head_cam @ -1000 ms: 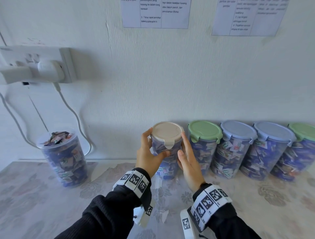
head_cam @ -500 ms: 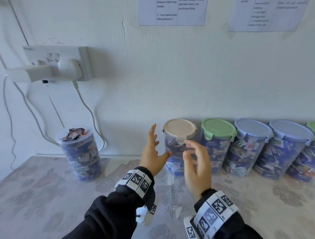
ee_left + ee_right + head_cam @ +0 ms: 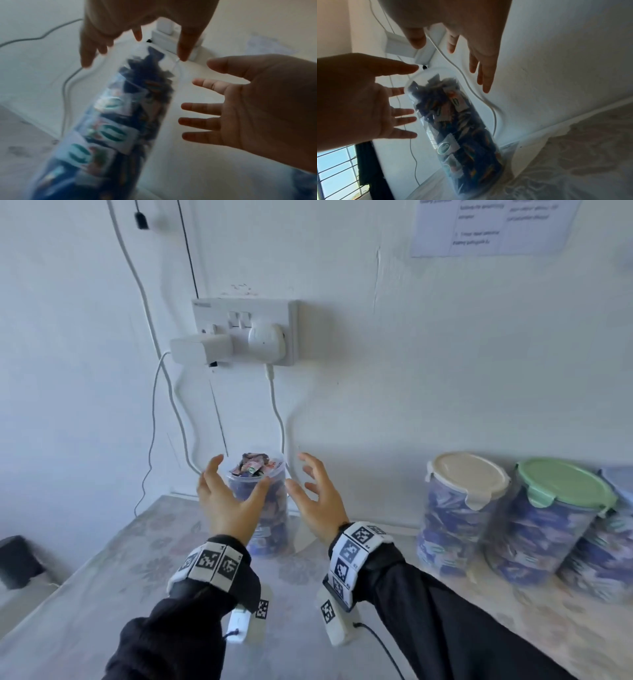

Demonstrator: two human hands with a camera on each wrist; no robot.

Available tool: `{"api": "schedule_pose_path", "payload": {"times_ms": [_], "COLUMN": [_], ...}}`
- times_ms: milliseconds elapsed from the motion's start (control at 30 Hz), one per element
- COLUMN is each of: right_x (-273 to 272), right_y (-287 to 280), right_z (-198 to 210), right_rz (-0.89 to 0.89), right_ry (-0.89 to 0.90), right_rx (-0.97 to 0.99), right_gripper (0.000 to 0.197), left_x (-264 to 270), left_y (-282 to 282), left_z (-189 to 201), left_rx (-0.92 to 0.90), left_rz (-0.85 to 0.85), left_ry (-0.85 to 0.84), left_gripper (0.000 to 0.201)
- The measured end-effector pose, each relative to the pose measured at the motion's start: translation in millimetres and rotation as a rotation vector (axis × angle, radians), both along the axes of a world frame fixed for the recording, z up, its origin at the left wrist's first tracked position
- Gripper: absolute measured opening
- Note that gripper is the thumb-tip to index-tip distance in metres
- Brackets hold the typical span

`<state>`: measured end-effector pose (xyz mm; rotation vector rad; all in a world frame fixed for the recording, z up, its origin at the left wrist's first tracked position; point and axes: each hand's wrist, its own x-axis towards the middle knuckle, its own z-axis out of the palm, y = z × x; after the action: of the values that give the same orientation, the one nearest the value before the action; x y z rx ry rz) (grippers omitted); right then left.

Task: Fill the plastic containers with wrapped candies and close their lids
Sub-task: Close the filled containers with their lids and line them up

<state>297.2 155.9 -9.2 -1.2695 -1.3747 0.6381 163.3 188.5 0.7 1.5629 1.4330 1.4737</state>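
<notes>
**Clear plastic container, lidless, between two spread hands**

Clear plastic, heaped with wrapped candies (image 3: 255,466), the open container (image 3: 270,508) stands on the floral tablecloth (image 3: 102,587) by the wall. The left hand (image 3: 227,501) and right hand (image 3: 318,494) flank it, fingers spread, holding nothing; contact cannot be judged. To the right stand two lidded containers in full view: one beige lid (image 3: 467,474), one green lid (image 3: 565,482). Above, one wall socket (image 3: 245,332).
</notes>
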Motion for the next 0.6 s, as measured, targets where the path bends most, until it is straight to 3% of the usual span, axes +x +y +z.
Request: {"api": "schedule_pose_path", "payload": {"times_ms": [133,300,400,467,533,600], "right_x": [-19.2,-21.5,-16.4,-12.3,-9.6,-8.1], "right_y": [39.3,54.7,43.6,30.0,12.1,-8.2], "right_z": [0.2,-6.4,-5.1,-2.1,3.1,10.6], "right_rz": [0.093,0.128,0.101,0.097,0.111,0.125], "right_ry": [0.129,0.207,0.167,0.130,0.116,0.114], "right_rx": [-0.087,-0.106,-0.099,-0.091,-0.093,-0.088], "right_gripper": [0.050,0.047,0.058,0.055,0.055,0.058], "left_x": [-20.6,-30.7,-35.0,-39.4,-44.7,-50.1], "left_y": [19.2,29.8,27.6,21.8,12.4,-3.4], "left_z": [2.5,-1.8,-0.9,2.0,7.4,15.9], "left_rx": [-0.188,-0.207,-0.197,-0.186,-0.173,-0.155], "left_rz": [-0.309,-0.322,-0.371,-0.427,-0.496,-0.553], "left_ry": [-0.123,-0.124,-0.173,-0.185,-0.201,-0.212], "left_gripper": [0.085,0.079,0.072,0.070,0.076,0.097]}}
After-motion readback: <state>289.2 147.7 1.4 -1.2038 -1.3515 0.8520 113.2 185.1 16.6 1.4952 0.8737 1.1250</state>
